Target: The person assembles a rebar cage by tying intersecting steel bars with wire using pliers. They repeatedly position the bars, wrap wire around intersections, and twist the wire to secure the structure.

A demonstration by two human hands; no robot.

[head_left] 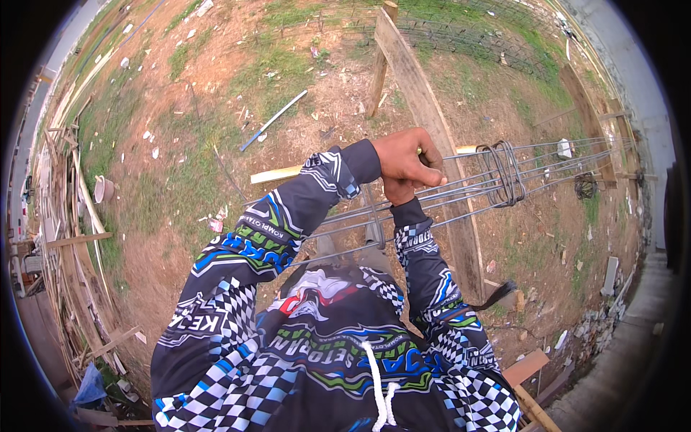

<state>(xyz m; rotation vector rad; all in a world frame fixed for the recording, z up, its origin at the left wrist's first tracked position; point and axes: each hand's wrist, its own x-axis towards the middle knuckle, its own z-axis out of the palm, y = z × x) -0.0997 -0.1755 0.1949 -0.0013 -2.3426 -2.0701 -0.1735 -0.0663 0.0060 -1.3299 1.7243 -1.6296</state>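
Steel rods (pixel 461 193), centre to right of frame, cross a plank (pixel 464 245), probably for support off the ground. Left hand (pixel 409 158) curls at them, contents unclear; right hand (pixel 398 191), mostly hidden: grip indeterminable.

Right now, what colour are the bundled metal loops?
The bundled metal loops are grey, clearest in head view.

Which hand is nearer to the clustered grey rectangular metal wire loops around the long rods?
Left. The left hand is closer, its thumb just left of the loops but apart; the right hand, partly hidden behind it, sits farther left.
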